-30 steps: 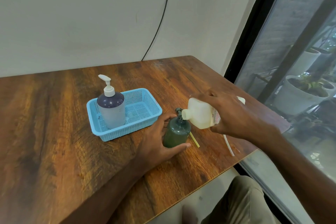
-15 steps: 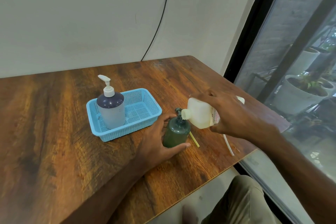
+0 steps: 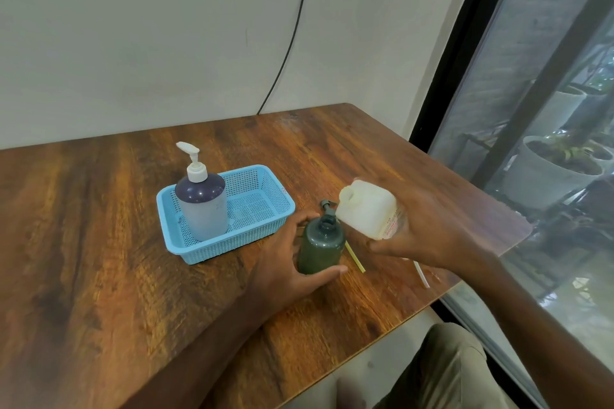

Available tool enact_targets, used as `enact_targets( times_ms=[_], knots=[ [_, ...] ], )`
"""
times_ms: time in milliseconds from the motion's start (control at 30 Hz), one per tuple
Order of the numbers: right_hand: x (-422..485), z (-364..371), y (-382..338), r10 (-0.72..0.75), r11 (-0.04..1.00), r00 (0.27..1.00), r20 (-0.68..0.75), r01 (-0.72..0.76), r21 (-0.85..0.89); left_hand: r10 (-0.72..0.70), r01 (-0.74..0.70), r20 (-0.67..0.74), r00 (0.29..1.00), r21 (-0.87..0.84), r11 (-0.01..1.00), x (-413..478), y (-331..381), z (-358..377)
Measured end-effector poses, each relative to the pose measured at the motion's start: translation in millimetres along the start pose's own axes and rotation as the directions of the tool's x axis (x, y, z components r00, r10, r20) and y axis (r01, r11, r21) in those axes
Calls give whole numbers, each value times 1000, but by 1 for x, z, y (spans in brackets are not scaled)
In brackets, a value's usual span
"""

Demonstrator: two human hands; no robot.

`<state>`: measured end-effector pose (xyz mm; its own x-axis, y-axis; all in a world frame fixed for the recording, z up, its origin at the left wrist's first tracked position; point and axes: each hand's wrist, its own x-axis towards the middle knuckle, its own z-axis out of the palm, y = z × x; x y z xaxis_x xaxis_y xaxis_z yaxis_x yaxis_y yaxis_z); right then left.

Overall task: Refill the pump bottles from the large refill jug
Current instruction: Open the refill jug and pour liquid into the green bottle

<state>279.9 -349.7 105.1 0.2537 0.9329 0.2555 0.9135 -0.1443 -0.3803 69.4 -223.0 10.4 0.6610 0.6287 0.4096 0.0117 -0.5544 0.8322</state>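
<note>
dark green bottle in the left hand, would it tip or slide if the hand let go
The dark green round plastic bottle stands upright on the wooden table, so it would probably stay put. It looks partly full, so likely weighty enough to resist a nudge from the white refill jug. The smooth table might let it slide.

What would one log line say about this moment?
left hand: holds green bottle, upright, uncapped | right hand: tilts refill jug, spout at bottle mouth | purple pump bottle: in blue basket
</note>
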Motion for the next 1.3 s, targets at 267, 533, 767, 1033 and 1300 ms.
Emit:
enact_targets(
  times_ms=[267,533,767,1033,1300],
  knots=[
    [-13,37,27,324,909,942,-84,-285,305,-4,4,-4,1000,29,1000,0,-2,1],
    [-12,59,32,478,755,870,-120,-337,562,8,-7,-10,1000,92,996,0,-2,4],
    [-20,55,23,489,728,852,-188,-280,626,44,-33,-63,997,172,985,-2,-4,4],
    [-53,30,-14,234,924,677,-698,70,377,54,-29,-99,994,233,972,-2,-9,6],
    [-15,58,-67,90,975,919,-384,-3,220,47,-7,-165,985,232,973,-1,-11,3]
  ],
)
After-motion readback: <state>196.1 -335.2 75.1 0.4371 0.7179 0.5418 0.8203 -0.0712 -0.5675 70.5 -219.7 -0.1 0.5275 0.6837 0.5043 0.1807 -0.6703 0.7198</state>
